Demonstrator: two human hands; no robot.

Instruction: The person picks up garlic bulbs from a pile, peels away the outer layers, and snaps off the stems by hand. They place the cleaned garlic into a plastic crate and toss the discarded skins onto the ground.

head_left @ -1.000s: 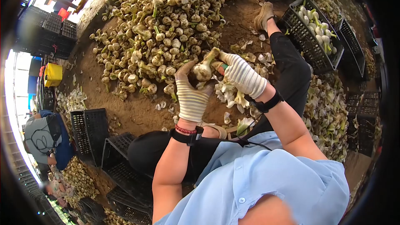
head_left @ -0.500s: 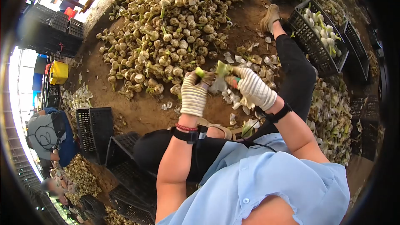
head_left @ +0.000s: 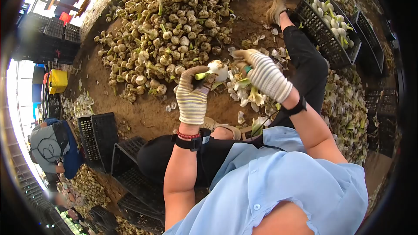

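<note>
My left hand (head_left: pixel 193 91), in a striped glove with dirty fingertips, is closed round the green stem of a garlic bulb (head_left: pixel 218 70). The bulb is white, with its brown root end facing up and right. My right hand (head_left: pixel 264 73), gloved too, is just right of the bulb and apart from it. Its fingers are bent round a small tool with a green part (head_left: pixel 247 68); the rest of the tool is hidden. Beyond my hands lies a large heap of untrimmed garlic (head_left: pixel 174 30). Loose peelings (head_left: pixel 254 95) lie below my right hand.
A black crate (head_left: pixel 320 30) with white bulbs stands at upper right, beside another black crate (head_left: pixel 370 41). More peelings (head_left: pixel 346 117) lie at right. Black crates (head_left: pixel 98 141) stand at lower left, near a bent-over person (head_left: pixel 50 148). A yellow container (head_left: pixel 58 81) is at left.
The leafy layers between my hands have come away, and the white bulb now shows at my left hand. My right hand has risen slightly, and the view has shifted a little.
</note>
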